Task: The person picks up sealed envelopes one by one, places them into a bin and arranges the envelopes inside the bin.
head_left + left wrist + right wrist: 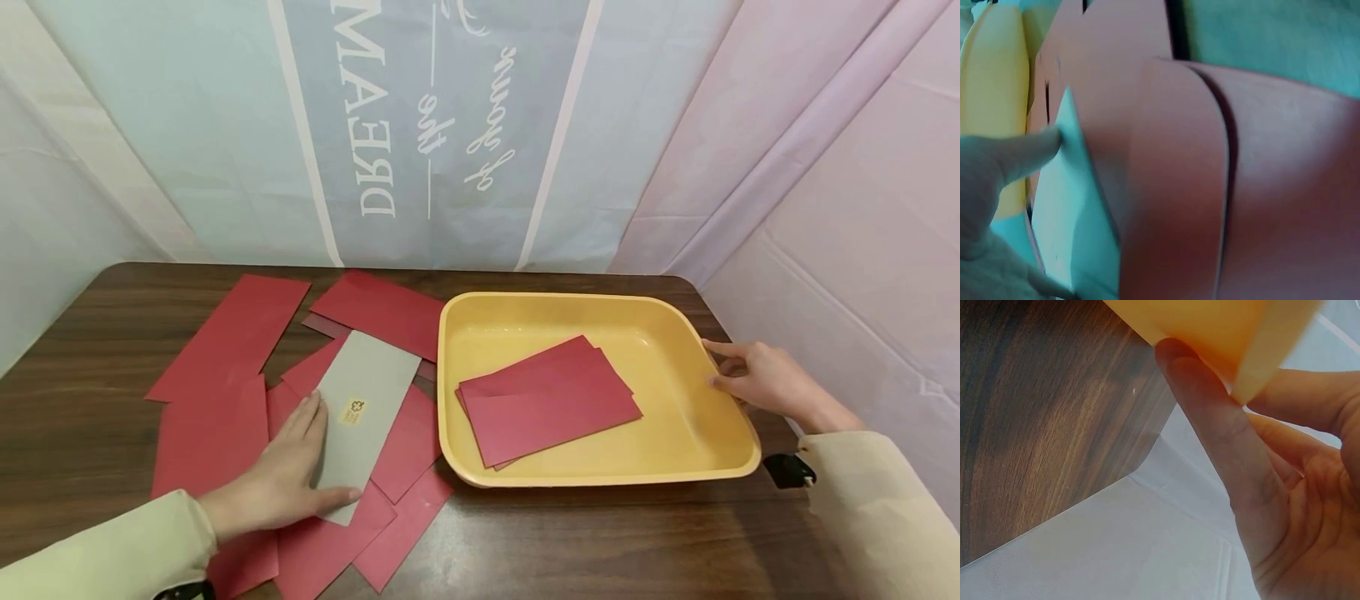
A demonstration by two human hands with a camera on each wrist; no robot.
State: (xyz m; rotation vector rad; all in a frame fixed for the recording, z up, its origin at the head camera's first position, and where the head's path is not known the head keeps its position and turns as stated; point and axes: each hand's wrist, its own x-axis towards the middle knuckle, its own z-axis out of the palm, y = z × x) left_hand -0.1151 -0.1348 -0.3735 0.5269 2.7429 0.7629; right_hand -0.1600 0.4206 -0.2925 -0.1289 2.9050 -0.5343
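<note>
A grey-white envelope (367, 400) with a small yellow label lies on a spread of red envelopes (217, 433). My left hand (285, 471) grips it across its width, thumb near one long edge and fingers along the other. In the left wrist view the thumb (1029, 153) meets the edge of the pale envelope (1072, 206). A yellow tray (592, 475) stands to the right with red envelopes (551, 404) stacked inside. At its right end my right hand (765, 383) holds the rim; the right wrist view has fingers on both sides of the tray's edge (1254, 369).
The brown wooden table (570, 542) ends at a printed cloth backdrop (450, 233) behind and a pale cloth (862, 250) on the right. Several red envelopes overlap left of the tray, some reaching its left wall.
</note>
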